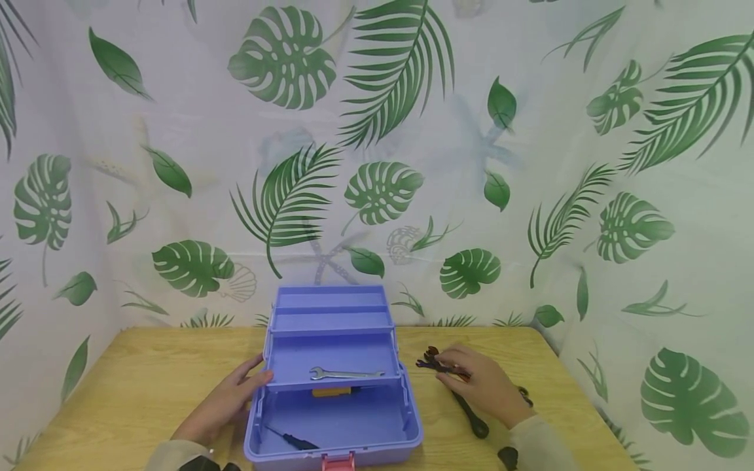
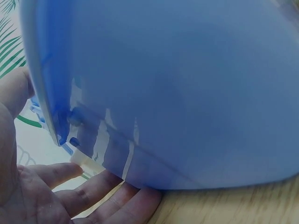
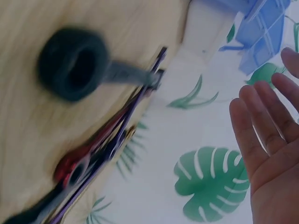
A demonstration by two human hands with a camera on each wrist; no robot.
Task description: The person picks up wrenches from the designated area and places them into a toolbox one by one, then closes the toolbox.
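Observation:
A periwinkle-blue toolbox stands with its stepped trays raised. On its lower tray lies a silver open-ended wrench; in the bottom are a dark-handled screwdriver and a yellow item, partly hidden. My left hand rests at the toolbox's left side, thumb near the tray edge, fingers loosely extended against the outer wall. To the toolbox's right, my right hand is over several tools, among them a black ring-ended wrench and a red-handled tool. In the right wrist view its fingers are straight and hold nothing.
The wooden table reaches back to a white leaf-patterned curtain, which also hangs at both sides. Another dark tool shows partly behind my right wrist. A pink latch sits on the toolbox's front.

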